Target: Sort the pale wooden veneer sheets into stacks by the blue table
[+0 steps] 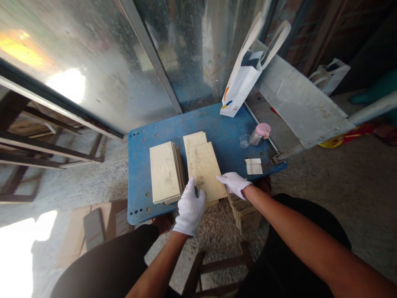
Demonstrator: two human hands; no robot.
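Note:
My left hand [190,209] wears a white glove and grips the lower left edge of a pale, speckled stone tile [205,171]. That tile lies tilted across a second pale tile [194,140] on a blue perforated board [211,122]. My right hand [234,184], also gloved in white, presses against the tile's right edge with its fingers together. To the left stands a stack of similar tiles [164,172], close to my left hand. Another stack of tiles [242,211] sits below the board's front edge, partly hidden by it.
A white paper bag [242,82], a pink-lidded metal cup [259,134], a glass [245,141] and a folded paper [253,166] stand at the board's far right. A wooden stool [217,267] sits below. Glass panels and a metal sheet [300,99] rise behind.

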